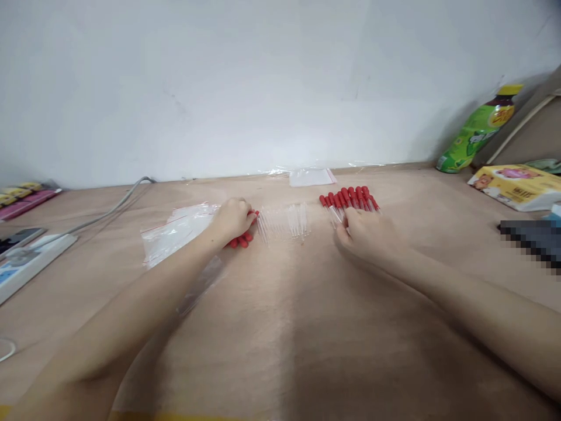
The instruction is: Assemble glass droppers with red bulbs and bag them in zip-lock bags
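Left of centre, the left hand (234, 219) curls over small red rubbery bulbs (239, 241), partly covering them; whether it grips one, I cannot tell. Right of centre, the right hand (370, 234) hides its fingertips and the lower ends of slim clear droppers with red bulb tops (348, 197); its grip is unclear too. Between them, thin transparent tubes (284, 221) blur together.
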`<action>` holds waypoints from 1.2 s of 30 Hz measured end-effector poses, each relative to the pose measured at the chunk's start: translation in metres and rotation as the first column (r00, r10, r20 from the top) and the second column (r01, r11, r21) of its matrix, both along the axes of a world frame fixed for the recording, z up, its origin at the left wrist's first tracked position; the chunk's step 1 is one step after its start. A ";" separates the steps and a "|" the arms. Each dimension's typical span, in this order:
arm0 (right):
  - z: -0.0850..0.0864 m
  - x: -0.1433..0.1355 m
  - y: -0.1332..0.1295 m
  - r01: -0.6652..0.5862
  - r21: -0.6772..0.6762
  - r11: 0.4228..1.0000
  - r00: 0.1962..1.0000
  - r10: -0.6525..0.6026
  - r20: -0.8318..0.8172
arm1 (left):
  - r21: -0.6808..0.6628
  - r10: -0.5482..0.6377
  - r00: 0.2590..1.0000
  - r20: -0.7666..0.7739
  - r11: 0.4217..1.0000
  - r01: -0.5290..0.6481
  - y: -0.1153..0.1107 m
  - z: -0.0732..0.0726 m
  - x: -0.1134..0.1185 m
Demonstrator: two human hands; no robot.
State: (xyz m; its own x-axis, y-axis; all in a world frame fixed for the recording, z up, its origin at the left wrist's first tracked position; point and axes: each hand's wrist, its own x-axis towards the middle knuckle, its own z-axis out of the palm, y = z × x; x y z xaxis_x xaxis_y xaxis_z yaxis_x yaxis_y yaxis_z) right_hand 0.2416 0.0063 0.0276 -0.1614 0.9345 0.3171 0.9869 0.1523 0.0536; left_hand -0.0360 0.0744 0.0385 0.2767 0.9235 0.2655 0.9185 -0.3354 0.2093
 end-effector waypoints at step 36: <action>-0.034 -0.004 -0.023 -0.615 0.230 0.754 0.655 0.651 -0.383 | 0.147 -0.483 0.829 0.281 0.876 0.460 -0.088 -0.038 0.044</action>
State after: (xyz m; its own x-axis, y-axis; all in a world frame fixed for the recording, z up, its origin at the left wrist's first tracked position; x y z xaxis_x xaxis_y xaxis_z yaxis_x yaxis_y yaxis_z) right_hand 0.2372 -0.0162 -0.0063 -0.5416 0.6266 0.5603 0.5767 0.7620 -0.2947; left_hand 0.0076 -0.0133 0.0001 0.5700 0.6770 0.4655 0.5412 -0.7357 0.4072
